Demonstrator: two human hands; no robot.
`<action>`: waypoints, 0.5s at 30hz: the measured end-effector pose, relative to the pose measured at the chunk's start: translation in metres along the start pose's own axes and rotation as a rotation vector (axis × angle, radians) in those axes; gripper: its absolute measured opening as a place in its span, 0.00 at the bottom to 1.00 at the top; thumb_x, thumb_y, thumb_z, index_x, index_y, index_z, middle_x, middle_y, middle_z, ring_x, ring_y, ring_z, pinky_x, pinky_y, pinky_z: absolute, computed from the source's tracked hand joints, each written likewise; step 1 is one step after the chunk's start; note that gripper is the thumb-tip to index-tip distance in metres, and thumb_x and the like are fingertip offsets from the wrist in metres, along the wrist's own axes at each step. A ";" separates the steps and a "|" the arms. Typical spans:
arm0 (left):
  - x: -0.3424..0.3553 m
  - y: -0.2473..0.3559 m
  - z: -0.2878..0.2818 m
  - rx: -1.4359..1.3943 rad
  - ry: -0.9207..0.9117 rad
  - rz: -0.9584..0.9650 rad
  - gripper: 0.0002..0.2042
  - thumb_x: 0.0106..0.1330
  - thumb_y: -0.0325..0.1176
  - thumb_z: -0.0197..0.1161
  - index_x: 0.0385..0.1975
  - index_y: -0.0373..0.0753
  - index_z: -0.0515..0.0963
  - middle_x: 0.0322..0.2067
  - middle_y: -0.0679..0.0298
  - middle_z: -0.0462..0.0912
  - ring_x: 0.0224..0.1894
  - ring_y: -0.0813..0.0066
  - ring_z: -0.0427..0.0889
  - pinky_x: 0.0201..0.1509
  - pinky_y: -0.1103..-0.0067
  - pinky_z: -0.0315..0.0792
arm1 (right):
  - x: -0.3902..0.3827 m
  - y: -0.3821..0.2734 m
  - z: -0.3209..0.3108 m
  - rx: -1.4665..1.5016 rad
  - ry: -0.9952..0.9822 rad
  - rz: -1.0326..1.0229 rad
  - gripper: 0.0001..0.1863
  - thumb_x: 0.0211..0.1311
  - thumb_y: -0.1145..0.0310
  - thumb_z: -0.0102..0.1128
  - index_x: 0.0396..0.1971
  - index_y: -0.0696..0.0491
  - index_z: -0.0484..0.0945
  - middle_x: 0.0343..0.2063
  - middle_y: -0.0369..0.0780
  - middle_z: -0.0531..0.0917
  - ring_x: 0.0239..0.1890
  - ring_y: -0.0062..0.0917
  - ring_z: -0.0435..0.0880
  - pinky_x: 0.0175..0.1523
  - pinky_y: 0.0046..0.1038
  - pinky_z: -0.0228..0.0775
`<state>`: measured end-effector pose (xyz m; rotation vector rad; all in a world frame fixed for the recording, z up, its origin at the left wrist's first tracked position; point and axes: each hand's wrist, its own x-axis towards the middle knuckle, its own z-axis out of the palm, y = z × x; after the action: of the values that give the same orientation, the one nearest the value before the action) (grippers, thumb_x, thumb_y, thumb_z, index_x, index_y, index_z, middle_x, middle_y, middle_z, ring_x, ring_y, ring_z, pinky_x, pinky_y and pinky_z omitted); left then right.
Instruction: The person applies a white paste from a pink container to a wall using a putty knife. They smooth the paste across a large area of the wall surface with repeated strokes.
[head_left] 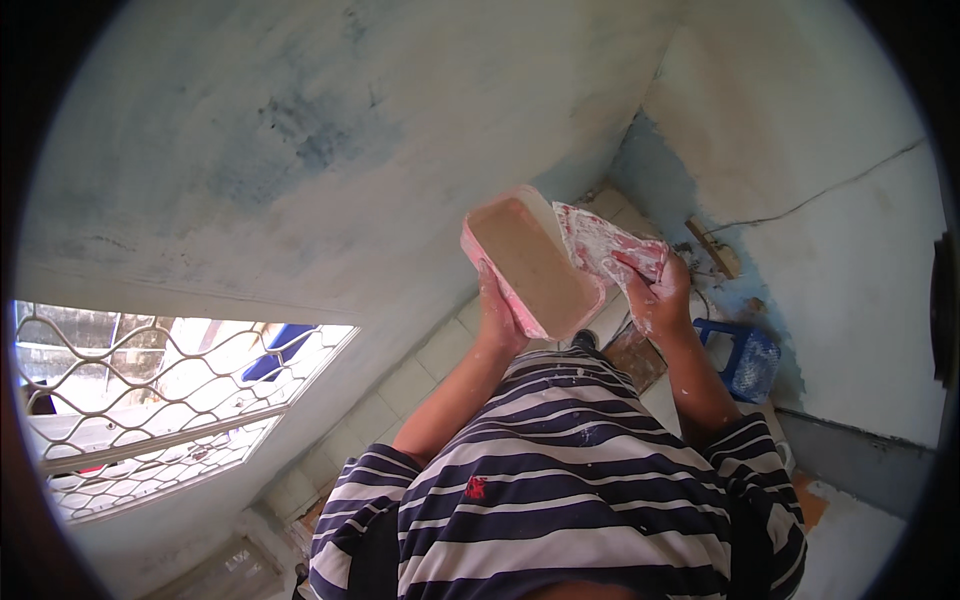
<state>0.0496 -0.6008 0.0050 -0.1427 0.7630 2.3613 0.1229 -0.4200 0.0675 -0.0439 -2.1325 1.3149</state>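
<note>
Pink tray (530, 262) of tan putty sits near the picture's middle, tilted, its open face turned toward the person and its long axis running from eleven o'clock to five o'clock. Starting at the far left, a window with a diamond-mesh grille (150, 400) fills the eight o'clock area, and the pale, blue-blotched wall (300, 150) spreads above it toward twelve. Next comes the left hand (497, 318), at six o'clock of the tray — its fingers are wrapped around the tray's lower edge, gripping it from beneath. At the tray's three o'clock side, the right hand (655, 300) has its fingers closed round the handle of a broad putty knife (605, 245), whose plaster-smeared blade lies against the tray's right rim. Further right, at four o'clock, a blue plastic stool (745, 360) stands on the tiled floor by the corner.

Loading the blade well would, I judge, call for keeping the tray steady and level enough that the putty does not slide — and drawing the blade flat across the surface, taking a thin, even ribbon.
</note>
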 end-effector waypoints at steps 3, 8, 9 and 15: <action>0.013 -0.009 0.023 -0.035 -0.094 -0.056 0.36 0.69 0.64 0.38 0.68 0.43 0.54 0.63 0.57 0.65 0.63 0.59 0.68 0.66 0.61 0.65 | 0.011 -0.002 -0.040 0.060 -0.106 -0.048 0.17 0.52 0.83 0.59 0.44 0.58 0.79 0.36 0.46 0.84 0.37 0.30 0.86 0.44 0.24 0.76; 0.038 -0.037 0.058 -0.055 -0.175 -0.098 0.36 0.69 0.65 0.37 0.68 0.44 0.55 0.63 0.58 0.65 0.62 0.59 0.69 0.64 0.62 0.67 | 0.044 0.001 -0.093 -0.104 -0.221 -0.380 0.13 0.50 0.70 0.68 0.38 0.54 0.83 0.46 0.46 0.82 0.43 0.39 0.84 0.49 0.29 0.75; 0.042 -0.042 0.066 -0.046 -0.178 -0.101 0.36 0.69 0.65 0.37 0.68 0.44 0.55 0.63 0.58 0.65 0.62 0.59 0.69 0.64 0.62 0.67 | 0.052 0.004 -0.107 -0.138 -0.235 -0.494 0.15 0.49 0.64 0.67 0.38 0.52 0.83 0.48 0.46 0.81 0.47 0.42 0.82 0.53 0.36 0.72; 0.057 -0.070 0.110 -0.079 -0.251 -0.115 0.35 0.69 0.64 0.37 0.68 0.45 0.55 0.64 0.59 0.64 0.62 0.61 0.68 0.64 0.62 0.68 | 0.068 0.009 -0.168 -0.235 -0.231 -0.565 0.18 0.48 0.52 0.65 0.38 0.44 0.86 0.54 0.46 0.78 0.62 0.51 0.68 0.65 0.50 0.56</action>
<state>0.0572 -0.4646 0.0454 0.0746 0.5271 2.2463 0.1535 -0.2587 0.1456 0.5960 -2.2463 0.7652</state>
